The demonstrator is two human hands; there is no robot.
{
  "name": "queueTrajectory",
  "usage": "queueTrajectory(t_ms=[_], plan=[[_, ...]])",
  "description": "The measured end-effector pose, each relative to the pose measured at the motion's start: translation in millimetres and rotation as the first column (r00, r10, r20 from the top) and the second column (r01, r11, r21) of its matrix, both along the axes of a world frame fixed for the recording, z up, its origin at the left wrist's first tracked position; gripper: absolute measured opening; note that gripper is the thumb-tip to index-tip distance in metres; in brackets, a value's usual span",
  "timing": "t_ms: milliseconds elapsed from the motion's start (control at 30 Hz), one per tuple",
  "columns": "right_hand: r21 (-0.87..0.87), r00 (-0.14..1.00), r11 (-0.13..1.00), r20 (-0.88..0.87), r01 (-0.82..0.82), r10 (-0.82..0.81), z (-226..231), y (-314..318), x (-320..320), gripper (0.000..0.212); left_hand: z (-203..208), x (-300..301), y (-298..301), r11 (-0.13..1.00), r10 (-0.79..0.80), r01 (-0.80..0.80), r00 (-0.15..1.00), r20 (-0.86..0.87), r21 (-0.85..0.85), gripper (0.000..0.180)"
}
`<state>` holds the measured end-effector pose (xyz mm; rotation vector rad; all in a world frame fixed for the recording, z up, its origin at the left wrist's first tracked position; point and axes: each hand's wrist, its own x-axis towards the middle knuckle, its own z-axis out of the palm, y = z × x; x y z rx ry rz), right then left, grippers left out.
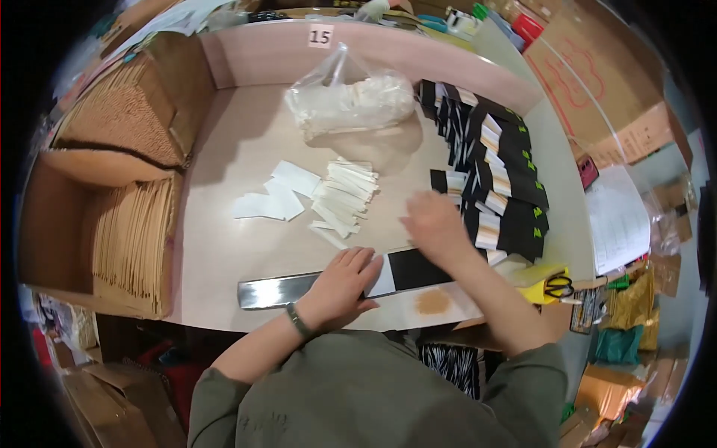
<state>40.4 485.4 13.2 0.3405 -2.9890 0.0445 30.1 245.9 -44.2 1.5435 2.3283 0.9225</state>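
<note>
My left hand [345, 287] lies palm down across a long shiny flat strip [272, 290] near the table's front edge. Its fingers are stretched out, touching a white section [385, 276] that leads into a black band [418, 269] on the right. Curled and partly smeared, my right hand [435, 224] is over the table beside a stack of black bands with white and tan sections [489, 168]; whatever its fingers hold is hidden. Beyond my left hand lie a pile of narrow cream strips [347, 190] and several white paper pieces [287, 190].
A clear plastic bag of pale pieces [355, 104] sits toward the back panel. Cardboard boxes [179, 224] packed with tan sheets line the left side. Black-handled scissors [559, 286] rest by something yellow at the right front corner. A brownish patch [433, 302] marks the front edge.
</note>
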Motion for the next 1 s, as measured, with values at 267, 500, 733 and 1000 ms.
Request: queueTrajectory(t_ms=[267, 500, 733, 1000], plan=[[-0.479, 0.991, 0.868, 0.068, 0.134, -0.116, -76, -75, -49, 0.018, 16, -2, -56, 0.997, 0.081, -0.081, 0.994, -0.077, 0.004, 0.071], [-0.441, 0.987, 0.886, -0.004, 0.140, -0.158, -61, -56, -44, 0.011, 39, -87, -283, 0.372, 0.864, -0.923, 0.304, -0.401, 0.101, 0.037], [-0.404, 0.987, 0.902, 0.097, 0.156, -0.127, -58, -78, -45, 0.014, 1, -106, -349, 0.290, 0.942, -0.948, 0.307, -0.139, -0.131, 0.027], [-0.368, 0.996, 0.929, 0.093, 0.024, 0.011, -47, -88, -41, 0.021, -1, -96, -339, 0.342, 0.790, -0.922, 0.387, -0.476, -0.181, 0.007]])
